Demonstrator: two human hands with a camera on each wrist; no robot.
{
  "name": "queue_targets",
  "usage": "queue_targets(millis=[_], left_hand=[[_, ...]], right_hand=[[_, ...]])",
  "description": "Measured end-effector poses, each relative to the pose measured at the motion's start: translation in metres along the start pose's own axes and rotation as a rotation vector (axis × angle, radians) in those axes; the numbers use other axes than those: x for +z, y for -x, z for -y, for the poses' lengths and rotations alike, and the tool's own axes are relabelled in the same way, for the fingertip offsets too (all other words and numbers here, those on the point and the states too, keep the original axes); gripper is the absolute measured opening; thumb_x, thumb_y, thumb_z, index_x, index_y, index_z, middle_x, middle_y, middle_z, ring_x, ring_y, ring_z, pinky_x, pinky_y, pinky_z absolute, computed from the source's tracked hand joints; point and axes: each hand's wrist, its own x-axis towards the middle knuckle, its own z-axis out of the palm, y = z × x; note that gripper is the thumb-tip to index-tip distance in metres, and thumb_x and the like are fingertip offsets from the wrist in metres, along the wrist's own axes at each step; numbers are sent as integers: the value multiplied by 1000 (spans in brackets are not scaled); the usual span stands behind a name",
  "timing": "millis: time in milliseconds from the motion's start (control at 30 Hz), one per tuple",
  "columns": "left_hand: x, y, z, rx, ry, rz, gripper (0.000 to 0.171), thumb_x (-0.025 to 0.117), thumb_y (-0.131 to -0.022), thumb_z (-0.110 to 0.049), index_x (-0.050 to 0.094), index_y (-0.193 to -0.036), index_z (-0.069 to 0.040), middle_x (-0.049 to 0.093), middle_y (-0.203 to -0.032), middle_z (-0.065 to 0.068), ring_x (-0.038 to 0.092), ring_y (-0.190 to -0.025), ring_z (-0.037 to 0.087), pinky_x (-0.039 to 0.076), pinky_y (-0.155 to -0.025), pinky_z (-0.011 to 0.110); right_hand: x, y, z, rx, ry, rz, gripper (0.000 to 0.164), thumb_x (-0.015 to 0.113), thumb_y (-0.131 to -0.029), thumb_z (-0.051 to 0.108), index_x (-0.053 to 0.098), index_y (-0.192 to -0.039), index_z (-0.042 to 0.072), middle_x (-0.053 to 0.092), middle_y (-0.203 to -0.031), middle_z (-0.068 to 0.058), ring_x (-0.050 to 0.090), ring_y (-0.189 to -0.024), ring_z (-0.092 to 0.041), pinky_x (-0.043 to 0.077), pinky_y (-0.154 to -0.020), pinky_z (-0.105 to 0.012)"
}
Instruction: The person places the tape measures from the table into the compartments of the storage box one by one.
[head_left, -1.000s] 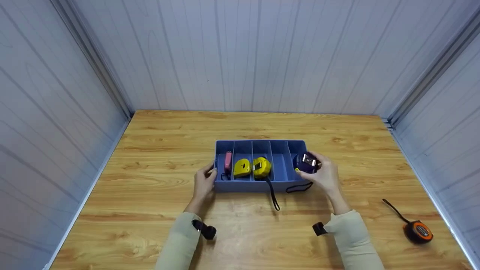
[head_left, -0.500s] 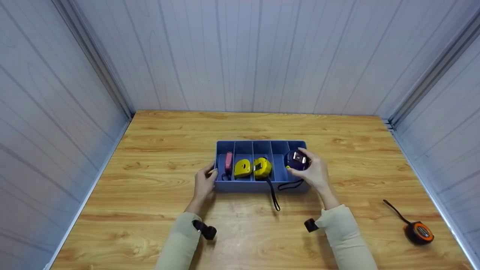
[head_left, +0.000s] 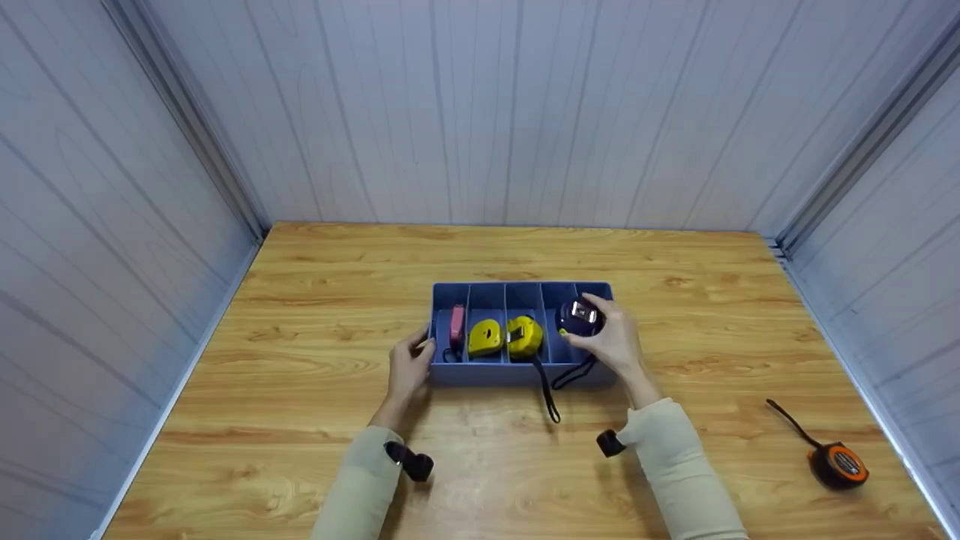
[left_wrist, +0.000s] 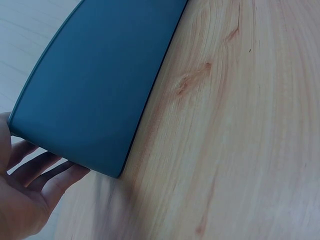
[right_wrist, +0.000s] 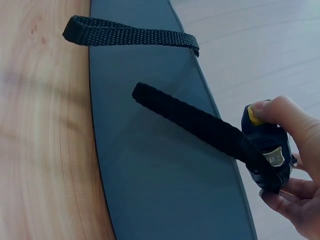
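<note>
A blue-grey divided box (head_left: pixel 480 375) sits on the table. My left hand (head_left: pixel 409 367) holds its left end, thumb at the rim and fingers along the outer end wall (left_wrist: pixel 100 90). My right hand (head_left: pixel 619 341) grips a dark blue tape measure (head_left: pixel 579 318) over the second compartment from the right, its thumb on the yellow button (right_wrist: pixel 254 116). The tape measure's black strap (right_wrist: pixel 190 117) hangs across the box's front wall. In the left compartments lie a pink tape measure (head_left: pixel 457 324), a yellow one (head_left: pixel 485 337) and a yellow-and-black one (head_left: pixel 525 335).
The yellow-and-black tape measure's black strap (head_left: pixel 547 390) hangs over the box's front edge. A black-and-orange tape measure (head_left: pixel 838 465) lies at the right of the wooden table (head_left: pixel 337 300). White panel walls (head_left: pixel 480 112) enclose the back and sides.
My right hand has moved left with the dark blue tape measure, from over the rightmost compartment to the one beside it. My left hand and the box have stayed put.
</note>
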Motion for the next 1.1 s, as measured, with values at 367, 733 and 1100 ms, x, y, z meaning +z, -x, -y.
queue_targets(millis=[367, 733, 1100], left_hand=[[0, -1, 1, -23, 58, 3, 39, 49, -85, 0, 49, -123, 3, 53, -117, 21, 53, -100, 34, 48, -74, 35], [1, -1, 0, -67, 94, 8, 40, 49, -85, -1, 48, -125, 2, 52, -119, 22, 52, -100, 33, 47, -77, 41], [-2, -2, 3, -16, -26, 1, 38, 51, -85, -5, 51, -123, 1, 54, -116, 21, 56, -95, 31, 45, -50, 23]], right_hand=[[8, -9, -5, -12, 63, 21, 70, 83, -54, 24, 58, -114, -2, 60, -101, -21, 54, -91, -32, 42, -79, -44], [13, -17, -7, -28, 73, 33, 70, 83, -53, 25, 58, -112, -5, 59, -101, -23, 54, -90, -33, 43, -78, -43], [14, -21, -9, -32, 87, 58, 72, 83, -54, 24, 56, -113, -8, 57, -104, -23, 51, -94, -35, 40, -81, -44]])
